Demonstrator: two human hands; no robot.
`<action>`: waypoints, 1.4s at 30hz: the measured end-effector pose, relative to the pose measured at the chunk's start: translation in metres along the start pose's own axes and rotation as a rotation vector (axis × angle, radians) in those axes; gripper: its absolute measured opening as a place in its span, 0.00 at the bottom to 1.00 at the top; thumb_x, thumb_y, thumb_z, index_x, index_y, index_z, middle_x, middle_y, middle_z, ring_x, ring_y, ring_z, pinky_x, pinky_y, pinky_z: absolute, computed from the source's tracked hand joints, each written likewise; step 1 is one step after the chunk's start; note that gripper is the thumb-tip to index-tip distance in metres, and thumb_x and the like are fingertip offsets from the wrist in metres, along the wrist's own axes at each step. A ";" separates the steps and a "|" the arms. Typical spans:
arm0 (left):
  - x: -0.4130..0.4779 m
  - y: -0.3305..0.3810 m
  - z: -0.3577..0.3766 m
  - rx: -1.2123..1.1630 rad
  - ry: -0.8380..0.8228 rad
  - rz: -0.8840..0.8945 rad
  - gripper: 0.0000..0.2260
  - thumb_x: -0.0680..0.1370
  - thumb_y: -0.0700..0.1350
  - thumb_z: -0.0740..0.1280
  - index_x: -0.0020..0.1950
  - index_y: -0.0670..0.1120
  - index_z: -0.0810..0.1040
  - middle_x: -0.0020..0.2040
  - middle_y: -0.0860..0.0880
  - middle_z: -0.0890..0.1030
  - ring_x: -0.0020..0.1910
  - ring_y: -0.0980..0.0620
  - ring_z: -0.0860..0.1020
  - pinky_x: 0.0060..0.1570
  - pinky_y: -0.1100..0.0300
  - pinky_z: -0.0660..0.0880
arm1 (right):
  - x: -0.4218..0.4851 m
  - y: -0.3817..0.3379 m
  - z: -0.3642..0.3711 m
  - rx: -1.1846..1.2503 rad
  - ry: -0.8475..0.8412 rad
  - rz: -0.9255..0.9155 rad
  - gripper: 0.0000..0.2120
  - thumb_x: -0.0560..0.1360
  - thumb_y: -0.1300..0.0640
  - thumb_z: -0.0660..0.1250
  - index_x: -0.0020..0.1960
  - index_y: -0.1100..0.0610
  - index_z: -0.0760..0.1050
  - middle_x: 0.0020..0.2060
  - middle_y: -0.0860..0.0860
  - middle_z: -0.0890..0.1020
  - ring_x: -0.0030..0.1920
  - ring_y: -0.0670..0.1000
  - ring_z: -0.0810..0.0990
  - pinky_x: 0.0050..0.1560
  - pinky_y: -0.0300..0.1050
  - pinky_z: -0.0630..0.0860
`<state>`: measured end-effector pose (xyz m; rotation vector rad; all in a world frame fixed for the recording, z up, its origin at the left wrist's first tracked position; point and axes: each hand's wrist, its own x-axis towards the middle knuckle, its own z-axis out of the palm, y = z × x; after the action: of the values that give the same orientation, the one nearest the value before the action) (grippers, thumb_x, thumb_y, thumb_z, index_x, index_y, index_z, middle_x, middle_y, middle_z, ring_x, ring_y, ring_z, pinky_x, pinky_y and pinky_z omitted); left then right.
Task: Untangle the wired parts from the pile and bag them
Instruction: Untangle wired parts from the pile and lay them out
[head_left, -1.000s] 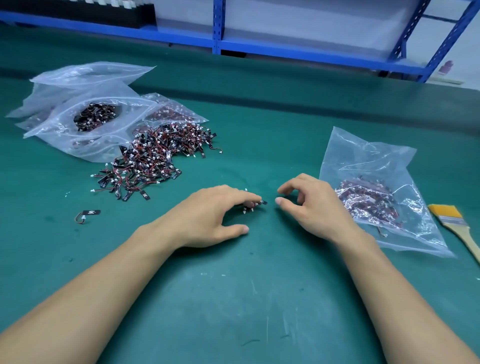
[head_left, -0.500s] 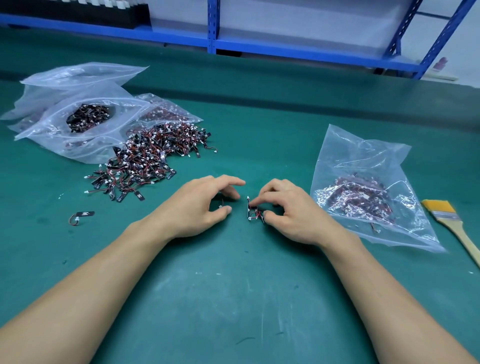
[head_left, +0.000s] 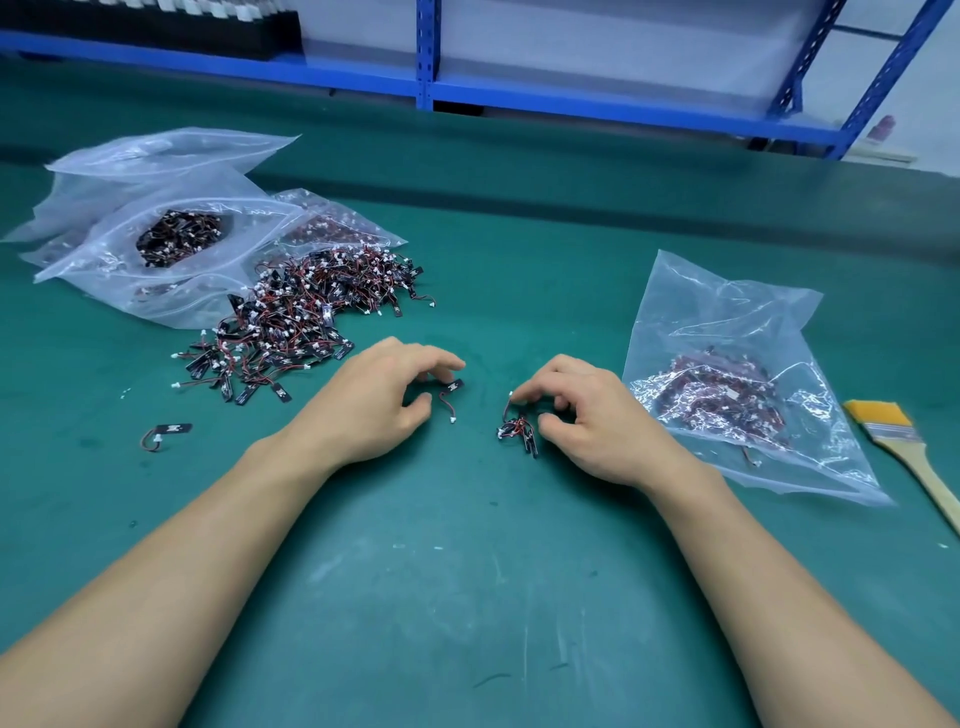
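Note:
A pile of small wired parts (head_left: 306, 317), black tabs with red-black leads and white plugs, lies on the green mat at the left. My left hand (head_left: 379, 400) rests near it with relaxed, curved fingers, the fingertips touching a single wired part (head_left: 453, 395) that lies flat on the mat. My right hand (head_left: 587, 421) pinches a small tangled clump of parts (head_left: 517, 431) between index finger and thumb, just above the mat. A clear bag (head_left: 727, 312) holding sorted parts lies directly right of that hand.
Several clear zip bags (head_left: 171, 291), some with parts inside, lie behind the pile at the far left. One loose part (head_left: 166, 431) sits alone at the left. A yellow-bristled brush (head_left: 909, 452) lies at the right edge. Blue shelving (head_left: 426, 57) stands behind the table.
My hands met at the centre, then drew apart. The right hand took the small clump; one part has come free and now lies by my left fingertips.

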<state>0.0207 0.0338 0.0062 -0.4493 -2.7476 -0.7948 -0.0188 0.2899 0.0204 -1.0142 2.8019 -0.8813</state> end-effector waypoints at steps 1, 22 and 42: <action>0.000 0.000 -0.001 0.005 -0.001 0.006 0.20 0.75 0.36 0.69 0.64 0.52 0.79 0.53 0.61 0.81 0.52 0.56 0.73 0.58 0.57 0.72 | 0.000 0.000 0.000 0.000 0.003 -0.003 0.17 0.72 0.66 0.65 0.56 0.51 0.83 0.49 0.45 0.77 0.45 0.34 0.71 0.49 0.31 0.66; 0.000 0.021 -0.004 0.054 -0.127 0.097 0.24 0.73 0.44 0.61 0.69 0.53 0.76 0.64 0.57 0.76 0.62 0.53 0.69 0.64 0.46 0.68 | 0.003 0.001 0.006 -0.039 -0.036 -0.042 0.16 0.74 0.57 0.63 0.61 0.47 0.77 0.45 0.39 0.73 0.49 0.42 0.69 0.54 0.43 0.69; -0.001 0.007 -0.006 0.114 -0.130 0.097 0.11 0.77 0.45 0.68 0.56 0.55 0.84 0.60 0.60 0.79 0.60 0.56 0.70 0.63 0.46 0.70 | -0.002 0.000 -0.003 0.082 0.007 0.036 0.04 0.70 0.57 0.74 0.38 0.50 0.81 0.27 0.39 0.78 0.27 0.44 0.72 0.31 0.32 0.66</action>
<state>0.0246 0.0361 0.0143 -0.6259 -2.8458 -0.6012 -0.0176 0.2928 0.0222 -0.9480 2.7549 -0.9877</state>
